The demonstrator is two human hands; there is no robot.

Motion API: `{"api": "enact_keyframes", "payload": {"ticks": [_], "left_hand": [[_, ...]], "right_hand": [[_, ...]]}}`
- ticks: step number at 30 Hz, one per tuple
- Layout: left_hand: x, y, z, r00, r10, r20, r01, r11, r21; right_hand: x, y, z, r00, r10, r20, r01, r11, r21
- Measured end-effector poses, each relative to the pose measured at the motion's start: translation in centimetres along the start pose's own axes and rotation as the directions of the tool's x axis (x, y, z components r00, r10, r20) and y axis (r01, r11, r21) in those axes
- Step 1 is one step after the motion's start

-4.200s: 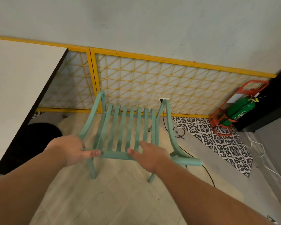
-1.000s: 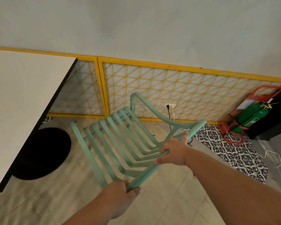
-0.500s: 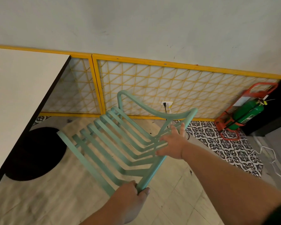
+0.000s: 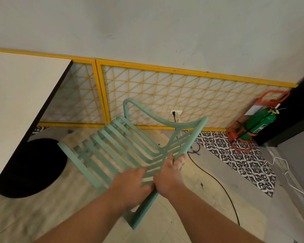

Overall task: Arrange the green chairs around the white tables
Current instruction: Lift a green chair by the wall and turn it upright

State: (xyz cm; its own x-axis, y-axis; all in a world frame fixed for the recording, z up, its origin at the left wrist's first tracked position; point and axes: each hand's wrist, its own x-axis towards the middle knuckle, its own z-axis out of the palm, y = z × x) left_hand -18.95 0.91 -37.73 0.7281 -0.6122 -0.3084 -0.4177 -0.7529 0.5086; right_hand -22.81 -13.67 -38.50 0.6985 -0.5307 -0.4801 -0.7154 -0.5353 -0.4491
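A green slatted chair (image 4: pixel 123 146) hangs tilted in the air at the centre of the head view, its seat turned toward the white table (image 4: pixel 19 106) at the left. My left hand (image 4: pixel 130 185) grips the chair's slatted back from below. Close beside it, my right hand (image 4: pixel 168 174) holds the back's top rail. The two hands almost touch. The chair's legs are mostly hidden behind the seat and my hands.
The table's round black base (image 4: pixel 33 167) lies on the floor at the left. A yellow lattice panel (image 4: pixel 165 95) lines the wall. A green extinguisher (image 4: pixel 258 121) in a red stand sits at the right, with cables (image 4: pixel 218 181) across the floor.
Since a second ago my right hand slid down the rail toward my left hand, and the chair has stayed lifted and tilted. Four seconds ago the chair stood on the floor.
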Motion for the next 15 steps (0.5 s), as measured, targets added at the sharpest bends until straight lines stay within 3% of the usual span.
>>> {"api": "enact_keyframes", "payload": {"ticks": [4,7,9,15], "left_hand": [[2.8,0.3,-2.7,0.967,0.176,0.185,-0.192,0.979,0.072],[3.2,1.5,-2.4,0.928,0.205,0.312,-0.259,0.955,0.144],[2.8,1.7,-1.2,0.915,0.180,0.362,-0.257,0.950,0.176],[1.5,1.5,1.6,0.926,0.131,0.354,-0.137,0.991,-0.008]], "right_hand": [[0.0,0.4,0.6,0.999,-0.019,-0.050,0.023,0.997,0.068],[-0.3,0.7,0.5,0.997,-0.004,-0.083,0.036,0.922,0.385],[-0.3,0.8,0.5,0.996,0.027,-0.091,0.020,0.880,0.474],[0.5,1.1,0.5,0.999,-0.013,-0.050,0.027,0.951,0.307]]}}
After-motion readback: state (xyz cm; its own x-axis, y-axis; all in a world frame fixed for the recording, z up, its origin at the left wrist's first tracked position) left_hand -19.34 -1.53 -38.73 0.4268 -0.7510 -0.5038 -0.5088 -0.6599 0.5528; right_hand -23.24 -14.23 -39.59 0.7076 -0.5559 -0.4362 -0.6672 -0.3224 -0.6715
